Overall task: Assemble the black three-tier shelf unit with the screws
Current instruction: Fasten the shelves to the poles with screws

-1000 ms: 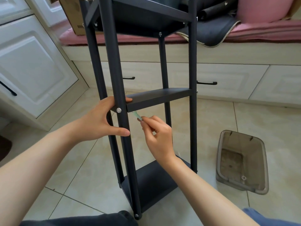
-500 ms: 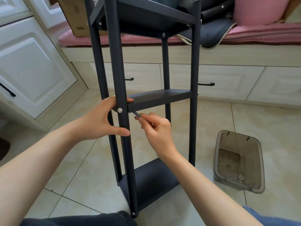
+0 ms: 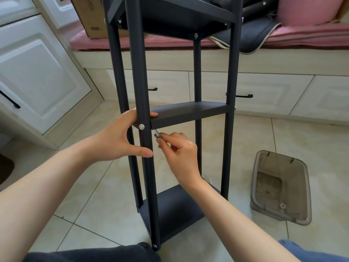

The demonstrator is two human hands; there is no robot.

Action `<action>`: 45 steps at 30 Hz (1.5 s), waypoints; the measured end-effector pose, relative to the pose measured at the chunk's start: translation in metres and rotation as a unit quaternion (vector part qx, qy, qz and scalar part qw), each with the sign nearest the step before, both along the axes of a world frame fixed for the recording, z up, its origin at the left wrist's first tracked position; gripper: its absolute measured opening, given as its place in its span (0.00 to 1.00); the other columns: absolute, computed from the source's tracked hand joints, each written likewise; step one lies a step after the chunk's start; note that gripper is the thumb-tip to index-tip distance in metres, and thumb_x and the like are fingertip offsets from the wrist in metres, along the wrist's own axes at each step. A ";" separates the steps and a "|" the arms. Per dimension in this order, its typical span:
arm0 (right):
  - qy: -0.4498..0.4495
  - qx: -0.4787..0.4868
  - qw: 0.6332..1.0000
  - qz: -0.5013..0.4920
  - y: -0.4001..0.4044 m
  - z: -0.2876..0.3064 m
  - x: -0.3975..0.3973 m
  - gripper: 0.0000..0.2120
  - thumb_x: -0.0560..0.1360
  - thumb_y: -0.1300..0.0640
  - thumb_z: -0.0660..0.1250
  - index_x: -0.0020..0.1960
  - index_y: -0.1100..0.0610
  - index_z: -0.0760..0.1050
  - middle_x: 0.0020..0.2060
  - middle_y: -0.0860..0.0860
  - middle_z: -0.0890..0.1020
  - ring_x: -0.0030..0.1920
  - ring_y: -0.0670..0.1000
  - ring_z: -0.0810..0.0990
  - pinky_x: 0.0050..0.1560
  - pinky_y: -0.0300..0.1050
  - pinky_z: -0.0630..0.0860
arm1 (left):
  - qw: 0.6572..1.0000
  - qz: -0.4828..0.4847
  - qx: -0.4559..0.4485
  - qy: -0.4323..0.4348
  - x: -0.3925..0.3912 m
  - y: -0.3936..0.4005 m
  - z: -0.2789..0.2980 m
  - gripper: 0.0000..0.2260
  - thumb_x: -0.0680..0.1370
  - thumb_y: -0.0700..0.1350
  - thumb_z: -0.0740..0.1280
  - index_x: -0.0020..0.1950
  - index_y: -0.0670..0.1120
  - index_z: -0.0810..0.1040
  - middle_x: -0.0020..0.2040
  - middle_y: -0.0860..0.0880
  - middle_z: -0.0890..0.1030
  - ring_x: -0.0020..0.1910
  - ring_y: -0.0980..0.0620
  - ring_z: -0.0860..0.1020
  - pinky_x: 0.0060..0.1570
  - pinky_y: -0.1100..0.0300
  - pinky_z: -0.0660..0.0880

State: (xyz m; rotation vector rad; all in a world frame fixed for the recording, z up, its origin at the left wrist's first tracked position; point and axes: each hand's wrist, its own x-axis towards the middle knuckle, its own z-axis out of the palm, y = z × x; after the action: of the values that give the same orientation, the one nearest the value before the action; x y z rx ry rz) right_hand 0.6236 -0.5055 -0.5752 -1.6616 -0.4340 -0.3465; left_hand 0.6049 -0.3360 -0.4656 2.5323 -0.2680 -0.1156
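Note:
The black three-tier shelf unit point(image 3: 229, 129) stands upright on the tiled floor in front of me. My left hand point(image 3: 117, 140) grips the near front post, thumb below and fingers over the corner of the middle shelf point(image 3: 190, 113). A silver screw point(image 3: 141, 126) sits in that post at the shelf's corner. My right hand point(image 3: 179, 154) pinches a small greenish-grey tool point(image 3: 157, 133) whose tip points up at the underside of the middle shelf, just right of the post. More screw heads show under the top shelf point(image 3: 196, 35) and at the post's foot point(image 3: 154, 246).
A grey translucent plastic bin point(image 3: 281, 188) lies on the floor at the right with a small ring-shaped part point(image 3: 282, 205) inside. White cabinets point(image 3: 37, 72) stand at the left. A window bench with drawers point(image 3: 245, 91), pink cushions and a cardboard box point(image 3: 90, 16) runs behind.
My right hand has moved the small tool up and left, from a little below the middle shelf to right under its front corner. My left hand has kept its grip.

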 end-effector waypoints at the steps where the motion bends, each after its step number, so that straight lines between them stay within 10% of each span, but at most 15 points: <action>1: -0.033 -0.013 0.999 -0.021 0.002 -0.002 0.000 0.06 0.75 0.64 0.72 0.51 0.62 0.85 0.38 0.53 0.85 0.40 0.52 0.78 0.41 0.54 0.77 | 1.000 0.000 0.001 -0.001 0.000 0.000 0.000 0.40 0.62 0.60 0.76 0.72 0.64 0.65 0.71 0.62 0.67 0.67 0.71 0.63 0.57 0.83 0.59; 20: -0.130 -0.006 0.988 -0.086 0.034 -0.009 0.017 0.02 0.73 0.65 0.72 0.44 0.63 0.84 0.37 0.53 0.85 0.40 0.57 0.80 0.41 0.49 0.77 | 1.000 0.003 -0.006 -0.010 -0.001 -0.006 0.001 0.40 0.63 0.55 0.78 0.72 0.61 0.66 0.71 0.61 0.68 0.67 0.74 0.62 0.57 0.84 0.57; 38: 0.001 0.012 0.999 0.041 -0.014 0.004 0.004 0.07 0.78 0.66 0.65 0.51 0.63 0.82 0.39 0.50 0.79 0.37 0.46 0.75 0.36 0.34 0.68 | 1.000 0.007 0.002 -0.003 0.000 -0.002 0.001 0.40 0.62 0.60 0.76 0.72 0.64 0.65 0.70 0.64 0.68 0.66 0.74 0.62 0.56 0.83 0.59; 45: 0.022 0.028 0.999 0.039 -0.014 0.004 0.002 0.08 0.78 0.65 0.67 0.55 0.63 0.83 0.39 0.55 0.80 0.38 0.50 0.77 0.38 0.50 0.75 | 1.000 0.004 0.003 -0.003 0.002 -0.005 0.001 0.39 0.61 0.61 0.76 0.70 0.68 0.64 0.68 0.67 0.67 0.65 0.73 0.62 0.56 0.83 0.60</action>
State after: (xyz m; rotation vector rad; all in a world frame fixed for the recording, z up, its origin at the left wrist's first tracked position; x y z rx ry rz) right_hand 0.6256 -0.5192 -0.5708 -1.5897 -0.4516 -0.2613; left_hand 0.6070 -0.3409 -0.4646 2.5390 -0.2589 -0.1064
